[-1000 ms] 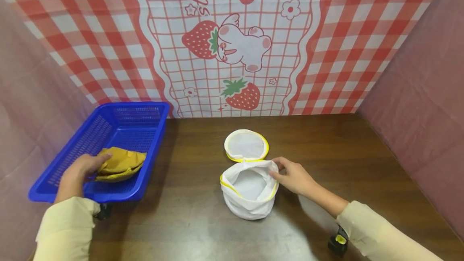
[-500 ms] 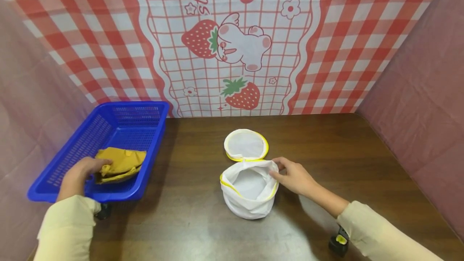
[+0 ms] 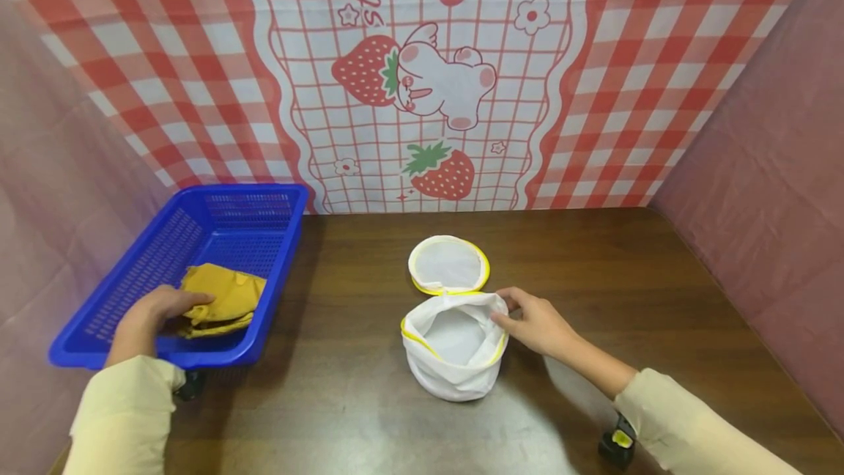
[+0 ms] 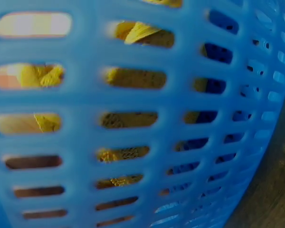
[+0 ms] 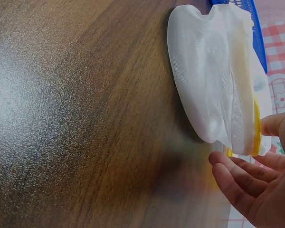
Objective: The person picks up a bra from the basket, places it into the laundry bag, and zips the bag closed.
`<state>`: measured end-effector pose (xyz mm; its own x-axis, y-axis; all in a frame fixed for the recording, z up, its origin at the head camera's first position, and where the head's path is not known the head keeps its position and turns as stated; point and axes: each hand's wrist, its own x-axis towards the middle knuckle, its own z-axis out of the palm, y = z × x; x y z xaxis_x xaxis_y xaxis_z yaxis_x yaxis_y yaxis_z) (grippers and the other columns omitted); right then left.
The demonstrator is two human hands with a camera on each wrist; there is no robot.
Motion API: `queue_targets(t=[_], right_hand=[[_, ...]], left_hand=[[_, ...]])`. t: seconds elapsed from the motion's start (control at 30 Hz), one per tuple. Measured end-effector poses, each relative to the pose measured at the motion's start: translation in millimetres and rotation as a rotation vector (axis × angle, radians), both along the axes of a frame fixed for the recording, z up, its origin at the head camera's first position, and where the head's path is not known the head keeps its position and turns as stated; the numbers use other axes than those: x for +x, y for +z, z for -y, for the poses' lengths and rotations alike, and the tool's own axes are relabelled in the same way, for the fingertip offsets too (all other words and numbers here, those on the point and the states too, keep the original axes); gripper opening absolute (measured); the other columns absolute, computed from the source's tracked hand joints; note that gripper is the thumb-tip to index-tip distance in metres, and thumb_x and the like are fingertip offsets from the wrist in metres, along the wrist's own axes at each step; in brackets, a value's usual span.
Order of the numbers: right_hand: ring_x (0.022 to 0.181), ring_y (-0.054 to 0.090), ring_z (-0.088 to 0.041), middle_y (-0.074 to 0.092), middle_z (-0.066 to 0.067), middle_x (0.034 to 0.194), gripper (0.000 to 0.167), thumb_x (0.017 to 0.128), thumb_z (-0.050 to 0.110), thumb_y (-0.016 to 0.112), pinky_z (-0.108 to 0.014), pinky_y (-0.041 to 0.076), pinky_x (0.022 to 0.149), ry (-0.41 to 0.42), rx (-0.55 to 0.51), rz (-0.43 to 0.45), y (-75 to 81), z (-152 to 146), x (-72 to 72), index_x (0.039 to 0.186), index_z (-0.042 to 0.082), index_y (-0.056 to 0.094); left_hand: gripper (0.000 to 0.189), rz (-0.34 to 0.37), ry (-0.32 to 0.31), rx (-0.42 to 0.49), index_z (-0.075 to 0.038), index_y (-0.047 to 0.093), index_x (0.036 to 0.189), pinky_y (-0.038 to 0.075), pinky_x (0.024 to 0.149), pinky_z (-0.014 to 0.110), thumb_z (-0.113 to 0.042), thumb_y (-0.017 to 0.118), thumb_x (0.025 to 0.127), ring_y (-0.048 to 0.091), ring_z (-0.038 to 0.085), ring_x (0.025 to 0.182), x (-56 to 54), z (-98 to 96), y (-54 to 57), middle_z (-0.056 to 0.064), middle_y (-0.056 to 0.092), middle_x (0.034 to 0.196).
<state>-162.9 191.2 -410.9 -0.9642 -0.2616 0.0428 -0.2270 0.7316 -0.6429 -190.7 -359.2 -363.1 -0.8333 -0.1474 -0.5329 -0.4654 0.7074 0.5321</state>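
Observation:
In the head view my left hand (image 3: 148,316) reaches into the blue basket (image 3: 282,270) and grips a folded yellow cloth (image 3: 229,292). The thumb lies over the cloth's left end; the other fingers are hidden. Through the basket's slots, the left wrist view gives only pieces of the yellow cloth (image 4: 135,78). A white mesh laundry bag (image 3: 451,380) with yellow zipper edging stands on the table, its round lid (image 3: 448,264) folded back. My right hand (image 3: 537,322) pinches the bag's right rim between thumb and fingers, as the right wrist view also has it (image 5: 256,183).
The brown wooden table (image 3: 593,262) reaches back to a red-and-white checked strawberry cloth (image 3: 593,94). Pinkish drapes hang at both sides. The basket stands at the left, apart from the bag.
My left hand has shifted slightly to the right, and the yellow cloth has tilted and bunched a little in its grip. The right hand and the bag stay where they were.

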Motion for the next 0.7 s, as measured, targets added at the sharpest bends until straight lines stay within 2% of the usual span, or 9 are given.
queue_targets(t=[0.07, 0.3, 0.5, 0.7], right_hand=[[0.073, 0.063, -0.011, 0.068, -0.007, 0.090, 0.035, 0.087, 0.023, 0.066, -0.023, 0.045, 0.060, 0.000, -0.002, 0.003, -0.1, 0, 0.0, 0.116, 0.004, 0.059], [0.071, 0.061, -0.009, 0.067, -0.007, 0.090, 0.036, 0.087, 0.022, 0.066, -0.022, 0.044, 0.059, 0.002, -0.011, 0.008, -0.7, 1, -1.0, 0.117, 0.005, 0.058], [0.063, 0.055, -0.008, 0.065, -0.008, 0.088, 0.037, 0.086, 0.018, 0.066, -0.021, 0.042, 0.052, 0.015, -0.025, 0.002, -2.1, 1, -1.5, 0.120, 0.006, 0.057], [0.063, 0.055, -0.009, 0.065, -0.008, 0.090, 0.037, 0.086, 0.018, 0.066, -0.022, 0.042, 0.051, 0.023, -0.028, 0.008, -2.9, 2, -1.1, 0.120, 0.008, 0.057]], left_hand=[[0.042, 0.011, 0.028, 0.049, 0.007, 0.044, 0.090, 0.051, 0.057, 0.026, -0.035, 0.052, 0.089, 0.056, 0.009, 0.054, 0.7, -1.6, -0.5, 0.000, 0.053, 0.062], [0.046, -0.026, 0.021, 0.116, 0.015, 0.042, 0.101, 0.054, 0.062, 0.027, -0.030, 0.051, 0.092, 0.059, 0.007, 0.061, 0.8, -1.1, 1.2, 0.000, 0.055, 0.071], [0.049, -0.055, 0.058, 0.208, 0.018, 0.037, 0.106, 0.055, 0.064, 0.028, -0.027, 0.050, 0.093, 0.062, 0.007, 0.060, 1.9, -1.7, 4.8, -0.001, 0.057, 0.071], [0.038, -0.077, 0.102, 0.287, 0.012, 0.039, 0.100, 0.056, 0.063, 0.026, -0.024, 0.047, 0.094, 0.062, 0.006, 0.058, 3.6, -2.3, 9.8, -0.004, 0.058, 0.066]])
